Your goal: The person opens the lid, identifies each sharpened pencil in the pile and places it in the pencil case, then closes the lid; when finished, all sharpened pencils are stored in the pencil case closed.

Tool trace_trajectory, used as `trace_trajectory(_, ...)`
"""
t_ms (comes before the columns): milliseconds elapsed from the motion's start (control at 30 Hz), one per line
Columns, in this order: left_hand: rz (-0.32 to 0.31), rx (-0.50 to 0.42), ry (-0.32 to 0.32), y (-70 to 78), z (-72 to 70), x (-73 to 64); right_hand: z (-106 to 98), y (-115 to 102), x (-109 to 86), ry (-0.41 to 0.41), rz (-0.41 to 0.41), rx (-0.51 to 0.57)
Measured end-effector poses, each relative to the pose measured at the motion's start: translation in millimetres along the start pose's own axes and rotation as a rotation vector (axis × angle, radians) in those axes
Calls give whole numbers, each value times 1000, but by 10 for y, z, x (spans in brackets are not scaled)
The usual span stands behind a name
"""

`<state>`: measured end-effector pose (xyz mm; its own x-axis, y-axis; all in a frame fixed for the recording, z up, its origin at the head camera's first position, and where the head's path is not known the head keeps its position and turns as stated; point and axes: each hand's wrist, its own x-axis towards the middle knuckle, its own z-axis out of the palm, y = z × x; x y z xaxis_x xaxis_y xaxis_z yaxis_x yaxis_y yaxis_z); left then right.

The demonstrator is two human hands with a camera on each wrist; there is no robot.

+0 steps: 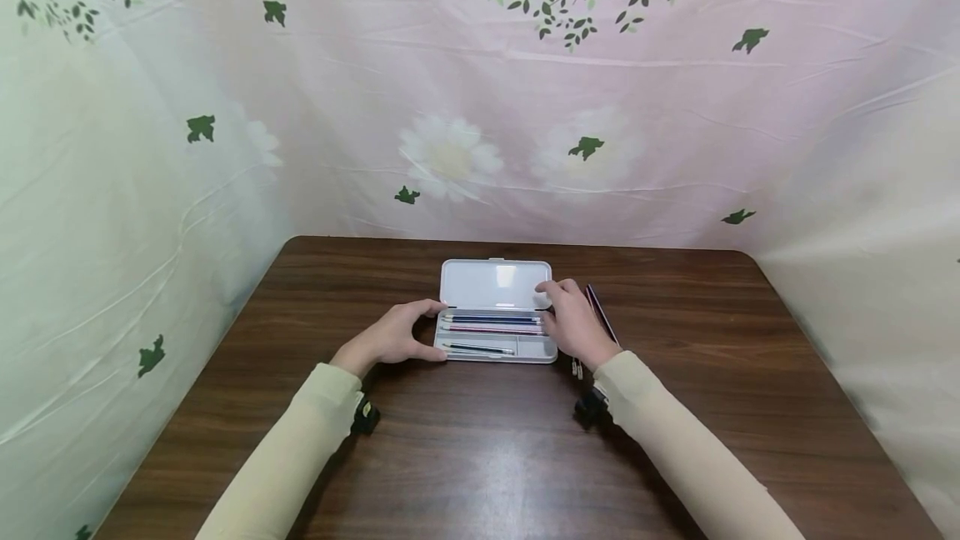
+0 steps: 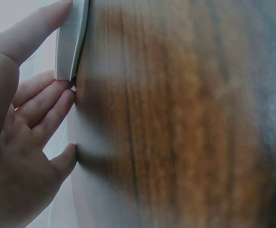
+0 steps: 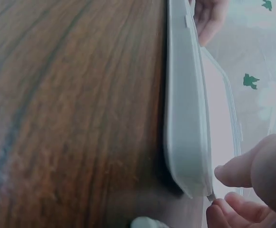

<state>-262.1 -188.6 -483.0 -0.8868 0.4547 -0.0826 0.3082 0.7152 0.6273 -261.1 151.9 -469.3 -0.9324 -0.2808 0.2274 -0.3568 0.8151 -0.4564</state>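
Note:
A white plastic pencil case lies open on the table, its lid folded back toward the wall. Several pencils lie side by side in its rear compartment, and a shorter dark pencil lies in the front one. My left hand holds the case's left end, thumb at the front corner and forefinger near the hinge. At the right end, my right hand grips the lid's edge, the thumb over its inner face and the fingertips curled at its end.
Beside and partly under my right hand lie slim dark pencils, their pale ends sticking out toward me. The brown wooden table ends at a patterned cloth behind and on both sides. A small black camera is strapped to each wrist.

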Motion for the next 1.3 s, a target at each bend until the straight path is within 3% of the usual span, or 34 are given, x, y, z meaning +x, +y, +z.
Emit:
trace_trajectory(200,-8,5,4,-12,14,10,7,54,5,1,34,31)
trace_trajectory(700,-1,-2,6,-1,2,12,42,96,14,20,8,50)
trace_trajectory(1000,-7,-7,9,5,0,19,41,95,34,39,56,129)
trace_trajectory(1300,-11,-12,11,-10,-1,22,41,100,36,50,63,140)
